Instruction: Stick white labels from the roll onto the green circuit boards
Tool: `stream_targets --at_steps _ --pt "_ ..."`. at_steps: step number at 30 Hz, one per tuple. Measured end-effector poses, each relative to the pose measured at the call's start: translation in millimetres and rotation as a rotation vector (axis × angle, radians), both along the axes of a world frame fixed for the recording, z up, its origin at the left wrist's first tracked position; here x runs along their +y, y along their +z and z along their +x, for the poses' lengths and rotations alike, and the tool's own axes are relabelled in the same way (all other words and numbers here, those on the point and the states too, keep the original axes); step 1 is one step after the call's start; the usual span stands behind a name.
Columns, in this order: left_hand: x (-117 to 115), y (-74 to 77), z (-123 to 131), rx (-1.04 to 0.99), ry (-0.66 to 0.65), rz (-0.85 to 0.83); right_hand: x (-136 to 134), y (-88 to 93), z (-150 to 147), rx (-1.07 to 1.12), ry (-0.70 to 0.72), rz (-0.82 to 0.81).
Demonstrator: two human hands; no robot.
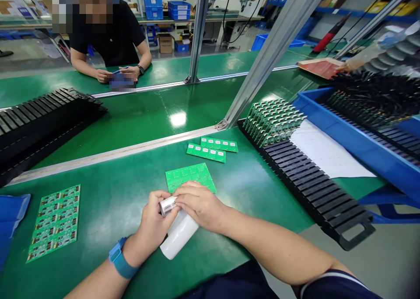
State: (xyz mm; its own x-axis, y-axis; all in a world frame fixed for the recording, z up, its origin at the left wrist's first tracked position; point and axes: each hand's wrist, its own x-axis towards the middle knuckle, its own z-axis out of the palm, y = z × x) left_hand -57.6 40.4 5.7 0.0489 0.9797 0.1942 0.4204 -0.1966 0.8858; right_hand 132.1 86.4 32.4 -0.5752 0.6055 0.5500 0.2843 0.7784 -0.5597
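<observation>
My left hand (152, 220), a blue band at its wrist, is closed around the curled end of a white label strip (168, 206), where small dark print shows. My right hand (201, 207) bends over the same strip with its fingertips pressed on it; whether a single label is between them is hidden. A glossy white length (180, 238) of the strip curves down below both hands. Just beyond the fingers lies a green circuit board panel (190, 176), its near edge partly covered by the right hand. Farther off rest two narrow green boards with white labels (206, 153), (219, 144).
A populated board panel (55, 220) lies at left, near a blue bin (13, 224). On the right, a black slotted rack (305, 181) holds upright boards (274, 119) beside a blue crate (361, 137). Metal posts (272, 50) rise ahead. Across the bench sits another person (108, 36).
</observation>
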Motion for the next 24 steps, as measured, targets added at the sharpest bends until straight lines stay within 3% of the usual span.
stream_targets --at_steps 7,14,19,24 --pt "-2.2 -9.0 -2.9 0.059 -0.002 0.136 0.7 -0.9 0.1 -0.104 0.000 -0.111" --pt "-2.0 -5.9 -0.7 -0.011 -0.018 -0.005 2.6 -6.0 -0.2 -0.071 0.023 -0.067" --pt "1.5 0.8 2.8 -0.098 0.026 -0.077 1.2 -3.5 -0.6 -0.076 0.004 -0.028" --pt "5.8 -2.2 2.9 -0.168 0.079 -0.137 -1.1 -2.4 -2.7 -0.156 -0.054 0.003"
